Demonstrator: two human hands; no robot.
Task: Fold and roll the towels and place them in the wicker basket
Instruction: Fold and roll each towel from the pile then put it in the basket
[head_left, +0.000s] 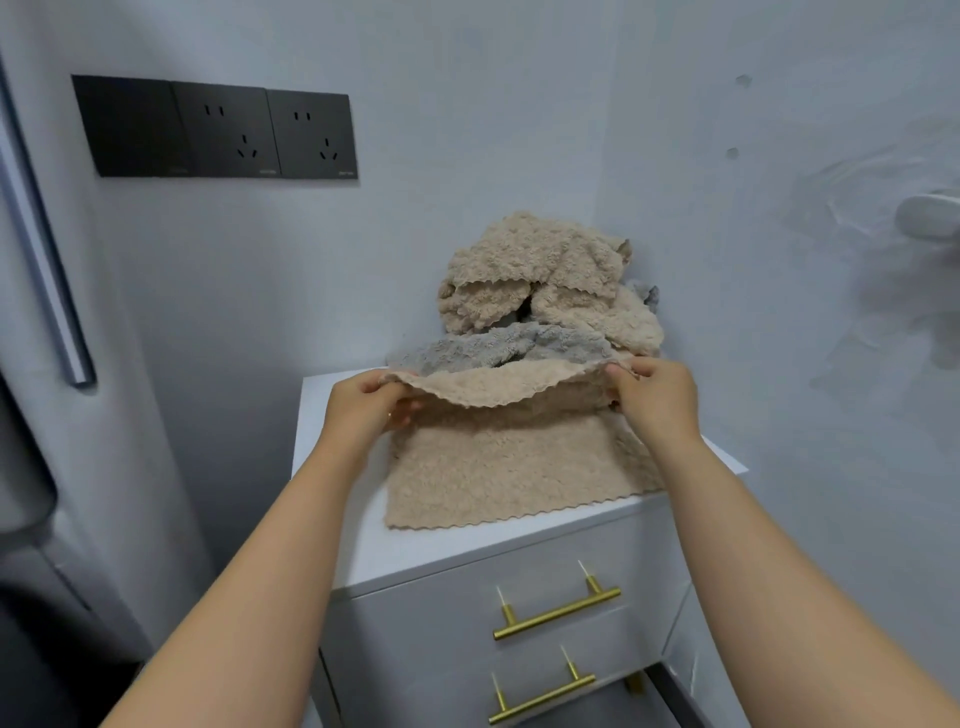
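A beige towel (498, 467) lies spread on top of a white cabinet (415, 545). Its far edge is lifted off the surface. My left hand (363, 402) pinches the far left corner and my right hand (654, 392) pinches the far right corner. Behind it, in the wall corner, sits a pile of crumpled towels: a grey towel (493, 351) at the bottom and beige towels (535, 270) heaped above. No wicker basket is in view.
The cabinet has two drawers with brass handles (558, 613). Walls close it in behind and on the right. A black socket panel (218, 130) is on the back wall. A grey appliance door with a long handle (47, 260) stands at the left.
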